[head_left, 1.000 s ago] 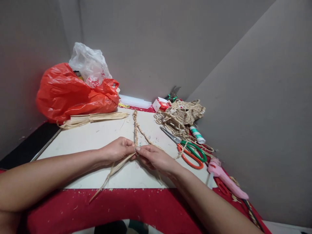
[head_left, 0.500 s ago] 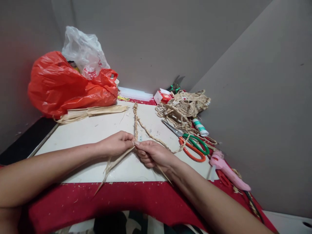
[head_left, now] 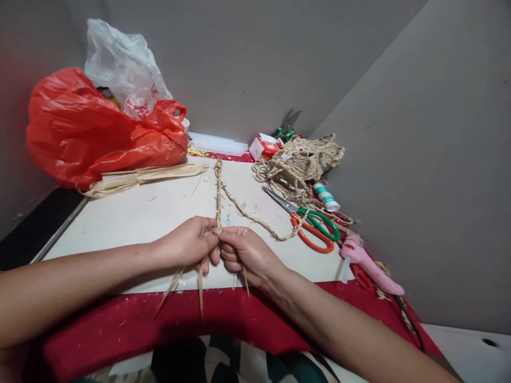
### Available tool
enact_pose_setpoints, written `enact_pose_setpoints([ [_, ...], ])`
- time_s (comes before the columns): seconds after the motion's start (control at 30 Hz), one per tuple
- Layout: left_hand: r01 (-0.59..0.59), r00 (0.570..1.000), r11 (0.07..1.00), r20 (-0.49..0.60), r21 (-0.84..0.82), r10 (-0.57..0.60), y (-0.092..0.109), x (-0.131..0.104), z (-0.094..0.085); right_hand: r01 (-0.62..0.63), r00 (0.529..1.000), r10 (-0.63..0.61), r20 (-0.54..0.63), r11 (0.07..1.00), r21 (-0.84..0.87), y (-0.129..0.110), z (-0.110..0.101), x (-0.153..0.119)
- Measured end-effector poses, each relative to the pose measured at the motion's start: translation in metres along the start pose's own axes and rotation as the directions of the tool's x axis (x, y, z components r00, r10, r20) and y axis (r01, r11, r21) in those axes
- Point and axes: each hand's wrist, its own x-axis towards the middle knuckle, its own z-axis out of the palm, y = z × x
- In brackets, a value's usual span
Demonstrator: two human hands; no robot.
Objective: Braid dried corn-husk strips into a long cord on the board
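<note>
A braided straw cord [head_left: 219,194] runs straight down the white board [head_left: 115,234] to my fingertips. Its thinner twisted tail [head_left: 251,217] curves off to the right, over the scissors' handles. My left hand [head_left: 195,242] is closed on the cord's lower end and its loose strips. Pressed close beside it, my right hand [head_left: 243,250] pinches the strips at the same spot, thumb on top. Pale strip ends [head_left: 200,292] hang below my left hand, and one thin end pokes out under my right. The exact crossing of the strips is hidden by my fingers.
Scissors [head_left: 301,219] with orange and green handles lie right of the cord, near a heap of straw rope [head_left: 303,159]. A pink glue gun [head_left: 371,264] rests at the right edge. Flat dry strips [head_left: 147,178] lie before a red plastic bag [head_left: 99,133] at left.
The strip ends have shifted: one now hangs straight down between my hands. My left fingers have curled further under. The whole view has tilted slightly, moving things up and left.
</note>
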Motion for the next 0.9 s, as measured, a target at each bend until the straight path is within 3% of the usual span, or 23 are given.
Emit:
enact_pose_setpoints([
  [0.1, 0.011, 1.000, 1.000, 0.000, 0.003, -0.011, 0.003, -0.002, 0.002, 0.021, 1.000, -0.021, -0.021, 1.000, -0.006, 0.001, 0.000, -0.001],
  [0.2, 0.054, 0.998, 0.994, 0.026, 0.093, -0.057, 0.010, -0.003, -0.007, 0.019, 1.000, -0.017, -0.023, 0.998, 0.061, 0.001, -0.002, -0.001],
  [0.27, 0.045, 0.995, 0.977, -0.094, 0.206, -0.026, 0.013, 0.000, -0.018, 0.000, 1.000, -0.001, 0.013, 0.997, 0.080, -0.001, -0.004, -0.002],
  [0.33, -0.016, 0.964, 0.954, -0.248, 0.298, 0.093, 0.011, 0.005, -0.026, -0.024, 0.998, 0.020, 0.055, 0.997, 0.072, -0.003, -0.007, -0.002],
  [0.37, -0.061, 0.951, 0.949, -0.272, 0.308, 0.149, 0.009, 0.008, -0.028, -0.035, 0.997, 0.030, 0.075, 0.997, 0.066, -0.004, -0.008, -0.002],
  [0.47, -0.148, 0.972, 0.981, -0.164, 0.129, 0.168, 0.003, 0.014, -0.027, -0.055, 0.990, 0.047, 0.136, 0.997, 0.053, -0.007, -0.012, -0.001],
  [0.6, -0.033, 0.999, 0.989, -0.037, -0.142, 0.028, 0.000, 0.015, -0.018, -0.079, 0.977, 0.082, 0.195, 0.997, -0.020, -0.010, -0.015, 0.000],
  [0.7, 0.028, 1.000, 0.996, -0.005, -0.088, -0.029, -0.002, 0.014, -0.017, -0.096, 0.977, 0.111, 0.182, 0.991, -0.088, -0.011, -0.017, 0.000],
  [0.83, -0.135, 0.984, 0.981, -0.098, 0.139, 0.150, -0.005, 0.014, -0.017, -0.054, 0.986, 0.087, 0.141, 0.973, -0.222, -0.012, -0.019, -0.001],
  [0.9, -0.172, 0.976, 0.974, -0.111, 0.146, 0.189, -0.006, 0.015, -0.016, 0.032, 0.991, 0.014, 0.129, 0.936, -0.350, -0.014, -0.021, -0.002],
])
